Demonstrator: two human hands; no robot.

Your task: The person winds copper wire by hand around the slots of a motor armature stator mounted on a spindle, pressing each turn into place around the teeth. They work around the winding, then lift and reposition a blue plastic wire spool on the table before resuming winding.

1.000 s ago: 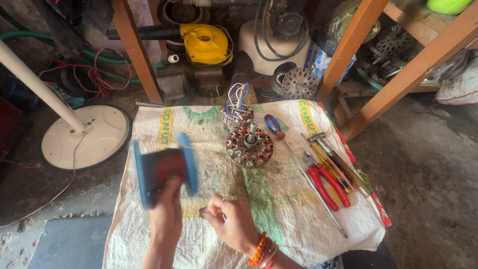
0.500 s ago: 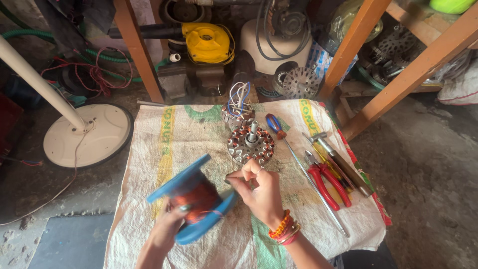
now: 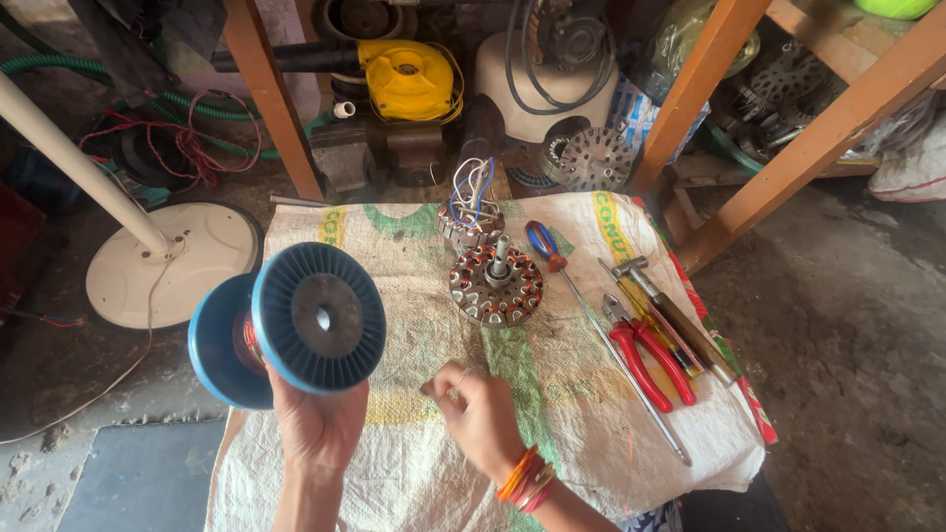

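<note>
My left hand [image 3: 317, 426] holds up a blue plastic spool [image 3: 292, 326] of copper wire, its flat end turned toward me. My right hand [image 3: 480, 419] hovers just right of it over the woven sack [image 3: 552, 394], fingers pinched together, apparently on a thin strand that is too fine to see. A round fan stator [image 3: 496, 286] with copper windings lies on the sack ahead of my right hand. A second wound part with white and blue leads [image 3: 470, 212] sits behind it.
A blue-handled screwdriver [image 3: 576, 296], red-handled pliers [image 3: 645, 355] and a hammer [image 3: 680, 320] lie on the sack's right side. A white fan base and pole [image 3: 163, 261] stand at left. Wooden legs [image 3: 271, 99], a yellow motor housing [image 3: 409, 79] and metal parts crowd the back.
My left hand has raised the spool and turned its flat end toward me. My right hand has drawn back from the stator toward the near part of the sack.
</note>
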